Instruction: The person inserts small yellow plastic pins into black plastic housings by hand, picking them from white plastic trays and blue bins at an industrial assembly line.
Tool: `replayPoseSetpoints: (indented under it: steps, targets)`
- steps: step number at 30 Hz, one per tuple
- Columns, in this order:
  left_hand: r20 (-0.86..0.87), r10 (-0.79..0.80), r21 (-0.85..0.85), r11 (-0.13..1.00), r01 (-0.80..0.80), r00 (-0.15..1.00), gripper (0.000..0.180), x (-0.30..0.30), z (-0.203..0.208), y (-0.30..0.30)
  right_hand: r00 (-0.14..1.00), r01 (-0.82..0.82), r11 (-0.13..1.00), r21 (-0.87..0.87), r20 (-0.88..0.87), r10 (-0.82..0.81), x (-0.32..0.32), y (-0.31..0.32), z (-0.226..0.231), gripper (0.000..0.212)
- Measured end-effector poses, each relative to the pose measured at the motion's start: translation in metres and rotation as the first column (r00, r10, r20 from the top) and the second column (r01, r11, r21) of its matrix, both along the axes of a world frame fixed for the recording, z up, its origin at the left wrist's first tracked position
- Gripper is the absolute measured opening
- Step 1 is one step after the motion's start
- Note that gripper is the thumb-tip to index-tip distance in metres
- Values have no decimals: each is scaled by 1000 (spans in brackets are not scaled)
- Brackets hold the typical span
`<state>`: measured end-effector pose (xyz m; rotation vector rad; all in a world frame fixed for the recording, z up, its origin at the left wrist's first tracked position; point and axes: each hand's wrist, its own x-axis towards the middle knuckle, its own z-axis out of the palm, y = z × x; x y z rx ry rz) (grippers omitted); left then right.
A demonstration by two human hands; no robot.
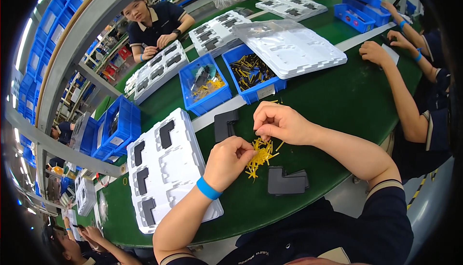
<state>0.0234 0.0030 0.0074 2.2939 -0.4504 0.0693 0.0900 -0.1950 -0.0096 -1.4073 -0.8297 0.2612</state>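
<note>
My left hand (pixel 227 163), a blue band round its wrist, is closed in a pinch at the left side of a pile of yellow strips (pixel 262 157). Just beyond the pile, my right hand (pixel 283 124) is also closed, thumb against curled fingers. Whatever either hand holds is too small or hidden to make out. Flat black L-shaped pieces (pixel 285 181) lie stacked nearer to me, right of the pile. More black pieces (pixel 224 125) lie beyond my left hand. To the left, a white moulded tray (pixel 166 178) holds several black L-shaped pieces in its pockets.
One blue bin (pixel 205 84) holds yellow strips and clear plastic; another blue bin (pixel 253 74) holds black-and-yellow strips. Stacked white trays (pixel 299 50) overhang the second bin. More blue bins (pixel 115 127) stand at the left. Co-workers sit around the green table (pixel 333 115).
</note>
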Motion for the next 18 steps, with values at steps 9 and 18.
replayPoseSetpoints:
  steps: [9, 18]
  targets:
    - [-107, -258, 238, 931, 276, 960, 46, -11, 20, -7, 1000, -5, 985, -173, -13, 3, 1, -1, -3, 5]
    - [-177, -341, 275, 883, 379, 923, 49, -17, 14, -7, 998, 28, 975, -222, -43, -39, -1, 1, 2, 15]
